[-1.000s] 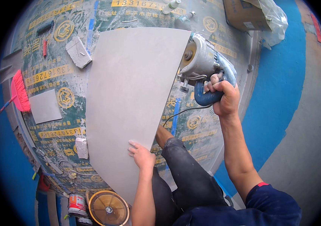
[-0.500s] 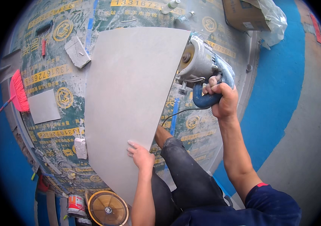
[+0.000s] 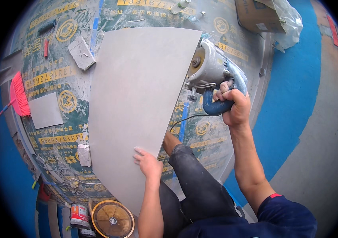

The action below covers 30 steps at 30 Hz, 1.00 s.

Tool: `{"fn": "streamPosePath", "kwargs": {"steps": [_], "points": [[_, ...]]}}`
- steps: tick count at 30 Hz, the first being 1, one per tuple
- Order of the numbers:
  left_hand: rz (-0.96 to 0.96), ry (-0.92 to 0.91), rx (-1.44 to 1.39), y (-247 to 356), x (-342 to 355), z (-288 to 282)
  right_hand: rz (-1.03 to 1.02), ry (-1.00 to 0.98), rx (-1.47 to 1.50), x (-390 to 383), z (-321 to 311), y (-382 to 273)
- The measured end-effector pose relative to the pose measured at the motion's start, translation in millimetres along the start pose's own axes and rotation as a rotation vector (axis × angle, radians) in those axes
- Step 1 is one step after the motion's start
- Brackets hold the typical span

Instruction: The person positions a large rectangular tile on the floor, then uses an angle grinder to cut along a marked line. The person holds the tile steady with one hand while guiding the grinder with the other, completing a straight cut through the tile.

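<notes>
- My bent legs (image 3: 195, 174), in dark trousers, are beside the lower right edge of a large pale grey slab (image 3: 137, 95), which lies in front of me over green-and-yellow floor sheeting (image 3: 79, 119).
- Off the slab's lower left edge are a round amber disc (image 3: 112, 219) with a metal hub and, beside it, a red-and-white can (image 3: 79, 216).
- My left hand (image 3: 148, 163) rests on the slab near its lower right edge, fingers spread, not clenched.
- My right hand (image 3: 234, 105), to the right of the slab, is wrapped around the blue handle (image 3: 216, 106) of a dusty power saw (image 3: 212, 65).
- The saw is at the slab's upper right edge; whether its blade touches, I cannot tell.
- Left of the slab: a white chunk (image 3: 84, 155) just beside it, a small grey tile (image 3: 46, 110), and a pink broom (image 3: 19, 94) farther out.
- Near the slab's upper left edge: a pale broken block (image 3: 82, 53).
- Beyond the slab's far edge: a white bottle (image 3: 181, 6); farther right, a cardboard box (image 3: 260, 16) and clear plastic bag (image 3: 290, 23).
</notes>
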<state>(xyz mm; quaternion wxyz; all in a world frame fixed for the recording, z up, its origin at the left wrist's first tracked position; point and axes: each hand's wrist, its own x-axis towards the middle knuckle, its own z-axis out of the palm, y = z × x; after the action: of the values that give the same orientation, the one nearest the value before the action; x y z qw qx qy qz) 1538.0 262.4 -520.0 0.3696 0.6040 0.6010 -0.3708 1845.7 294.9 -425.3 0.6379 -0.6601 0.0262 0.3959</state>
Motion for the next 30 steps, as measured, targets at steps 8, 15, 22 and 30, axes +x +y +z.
{"fn": "streamPosePath", "kwargs": {"steps": [8,15,22,30], "points": [[-0.013,-0.007,-0.008,0.3,0.0,-0.8,0.001,-0.001,0.004,-3.6,3.1,0.6],[-0.001,-0.020,-0.003,-0.8,0.8,0.1,0.013,-0.020,0.001,-5.4,-1.1,3.1],[-0.001,-0.021,0.006,-0.3,0.8,-1.0,0.035,0.006,-0.004,-9.6,4.2,1.3],[0.007,-0.009,-0.012,0.2,0.0,-2.5,0.048,0.038,-0.015,-13.7,6.0,2.7]]}}
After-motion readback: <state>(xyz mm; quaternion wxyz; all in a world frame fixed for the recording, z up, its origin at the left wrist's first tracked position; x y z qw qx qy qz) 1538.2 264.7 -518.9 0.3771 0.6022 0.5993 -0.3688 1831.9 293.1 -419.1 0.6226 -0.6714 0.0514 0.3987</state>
